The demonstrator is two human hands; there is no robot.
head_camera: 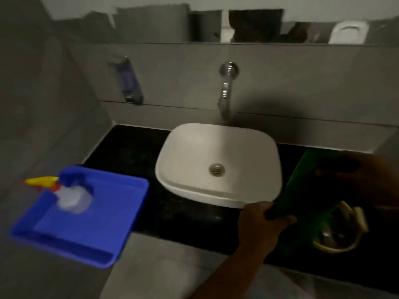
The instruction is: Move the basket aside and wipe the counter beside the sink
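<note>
While the dim light blurs much of the scene, the left hand (262,221) shows fairly clearly at the front edge of the black stone counter (138,152), its fingers curled shut around the near left corner of a dark green plastic basket (302,180). The right hand (354,169) sits on the far right part of the same basket, thumb pointing left over the rim; it lies in deep shadow, so how firmly it grips I cannot tell. The basket stands on the counter to the right of the white rounded-square ceramic basin (218,165), its left edge just beside the basin's wall. Pale curved objects (349,219) lie inside its near part, too blurred to identify.

Above the basin a chrome wall-mounted tap (225,91) curves down toward the bowl. Left of it, a clear wall-mounted soap dispenser (129,83) with bluish contents hangs on the grey tiles. At the left end of the counter a bright blue rectangular plastic tray (90,225) juts out past the front edge, holding a translucent spray bottle (73,197) with a yellow and red nozzle. A mirror strip (194,26) runs along the top of the wall. No writing or label is legible anywhere.
</note>
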